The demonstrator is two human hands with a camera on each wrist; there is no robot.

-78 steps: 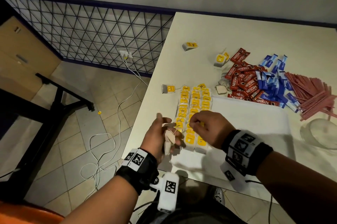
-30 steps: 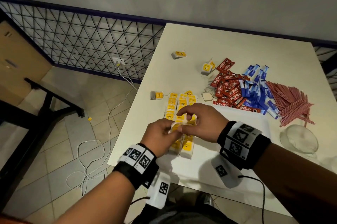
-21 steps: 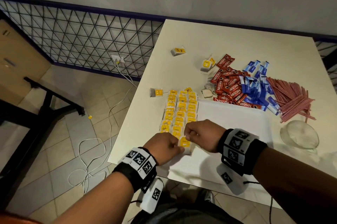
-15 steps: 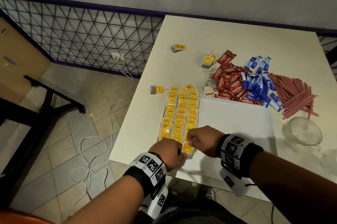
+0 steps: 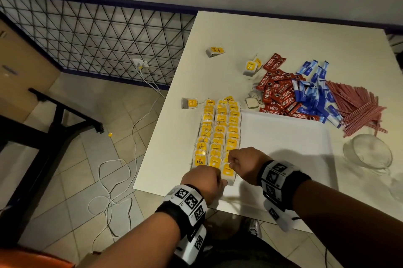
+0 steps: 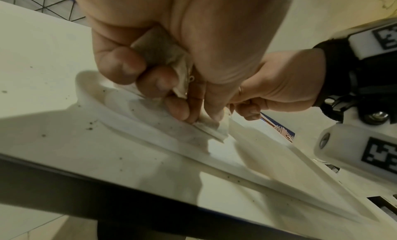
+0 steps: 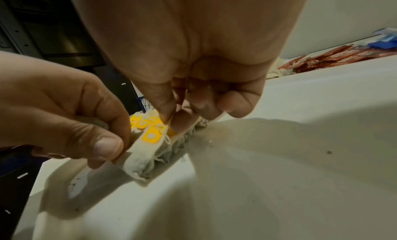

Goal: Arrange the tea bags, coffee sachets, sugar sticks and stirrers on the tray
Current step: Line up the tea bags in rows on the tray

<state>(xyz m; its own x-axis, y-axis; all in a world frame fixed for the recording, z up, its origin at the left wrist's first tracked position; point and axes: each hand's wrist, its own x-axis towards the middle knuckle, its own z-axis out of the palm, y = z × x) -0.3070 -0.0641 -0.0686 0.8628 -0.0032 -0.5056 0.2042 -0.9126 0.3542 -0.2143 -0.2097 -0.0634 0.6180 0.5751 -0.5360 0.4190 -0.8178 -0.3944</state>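
2 hands work at the near edge of the tray (image 5: 283, 141): the left hand (image 5: 204, 182) pinches the near end of a tea bag (image 5: 227, 172), and the right hand (image 5: 244, 164) pinches its yellow tag end, seating it at the near end of the 3rd row. Beyond, 3 rows of tea bags (image 5: 219, 131) fill the tray's left side. Farther off, on the surface (image 5: 283, 36), loose tea bags (image 5: 214, 51), coffee sachets (image 5: 278, 93), sugar sticks (image 5: 314, 93) and stirrers (image 5: 357, 106) await placement; most work remains.
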